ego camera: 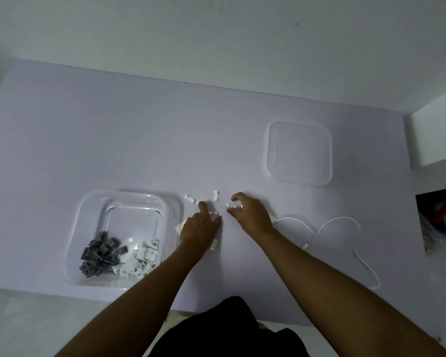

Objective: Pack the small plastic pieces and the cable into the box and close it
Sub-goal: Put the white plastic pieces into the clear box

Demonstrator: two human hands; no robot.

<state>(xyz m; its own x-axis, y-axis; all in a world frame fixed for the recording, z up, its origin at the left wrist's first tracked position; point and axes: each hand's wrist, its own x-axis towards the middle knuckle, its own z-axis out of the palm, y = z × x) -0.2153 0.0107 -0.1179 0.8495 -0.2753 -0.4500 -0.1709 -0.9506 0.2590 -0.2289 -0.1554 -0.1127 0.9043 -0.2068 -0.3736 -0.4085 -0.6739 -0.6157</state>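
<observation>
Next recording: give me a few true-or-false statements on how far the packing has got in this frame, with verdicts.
1. The lid sits on the box. False: it lies on the table, apart from the box, off to the right.
2. The box holds grey pieces and white pieces. True.
3. The cable is in the box. False: it lies on the table, right of the right hand.
4. Loose white pieces lie on the table by the left hand and the right hand. True.
</observation>
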